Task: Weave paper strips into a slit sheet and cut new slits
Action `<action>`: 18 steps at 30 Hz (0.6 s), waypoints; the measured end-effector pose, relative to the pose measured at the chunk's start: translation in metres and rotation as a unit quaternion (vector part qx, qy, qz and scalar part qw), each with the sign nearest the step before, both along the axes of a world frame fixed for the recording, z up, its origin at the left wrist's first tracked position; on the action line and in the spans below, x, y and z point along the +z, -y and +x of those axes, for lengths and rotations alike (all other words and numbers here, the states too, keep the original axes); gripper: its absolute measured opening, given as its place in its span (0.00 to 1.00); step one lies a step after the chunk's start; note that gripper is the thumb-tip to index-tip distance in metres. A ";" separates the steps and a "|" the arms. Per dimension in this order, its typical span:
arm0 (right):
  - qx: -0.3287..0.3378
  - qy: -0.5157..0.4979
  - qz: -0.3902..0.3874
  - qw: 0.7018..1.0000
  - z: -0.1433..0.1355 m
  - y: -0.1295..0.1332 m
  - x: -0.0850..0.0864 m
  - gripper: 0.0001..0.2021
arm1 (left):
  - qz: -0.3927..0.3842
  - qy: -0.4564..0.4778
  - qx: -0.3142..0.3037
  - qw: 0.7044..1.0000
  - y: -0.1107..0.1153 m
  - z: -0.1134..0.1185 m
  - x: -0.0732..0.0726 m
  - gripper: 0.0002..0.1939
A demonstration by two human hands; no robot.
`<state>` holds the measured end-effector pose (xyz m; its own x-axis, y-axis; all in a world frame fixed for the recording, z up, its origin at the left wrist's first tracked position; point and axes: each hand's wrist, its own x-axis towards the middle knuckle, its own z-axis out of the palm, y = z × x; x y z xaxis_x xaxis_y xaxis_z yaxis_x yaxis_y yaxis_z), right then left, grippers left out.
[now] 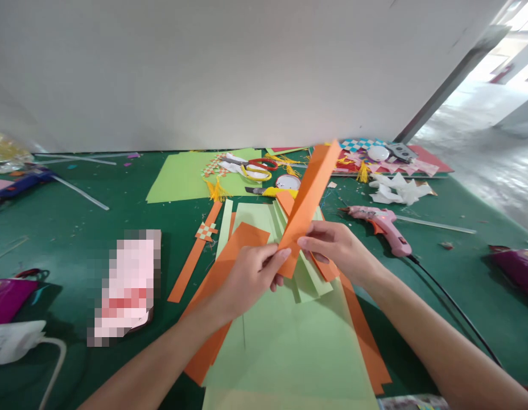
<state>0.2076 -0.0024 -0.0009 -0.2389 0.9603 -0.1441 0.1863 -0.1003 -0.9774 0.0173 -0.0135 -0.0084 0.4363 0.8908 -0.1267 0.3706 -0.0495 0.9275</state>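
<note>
Between my two hands is an orange paper strip (pixel 309 199), folded lengthwise and tilted up to the right. My left hand (pixel 259 267) pinches its lower end between thumb and fingers. A little higher on its right edge, my right hand (pixel 336 245) grips the same strip. Beneath both hands lie light green paper sheets (pixel 289 341) and narrower green strips. Other orange paper (pixel 242 245) pokes out at the left of the stack, and more orange paper (pixel 362 330) at its right. Left of the stack rests an orange strip with a woven checkered piece (pixel 206 232) and a yellow tassel (pixel 217 191).
A pink glue gun (pixel 379 222) with a black cord lies at the right. Scissors (pixel 258 168) and a yellow cutter (pixel 268 192) are at the back. A blurred-out phone (pixel 130 285), a white plug (pixel 16 341) and a blue glue gun (pixel 25 181) occupy the left. A pale wall (pixel 204 74) stands behind.
</note>
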 end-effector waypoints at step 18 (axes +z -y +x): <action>0.154 0.037 -0.047 0.986 -0.008 0.003 -0.013 0.12 | 0.054 -0.029 0.025 0.998 0.001 0.001 0.002 0.22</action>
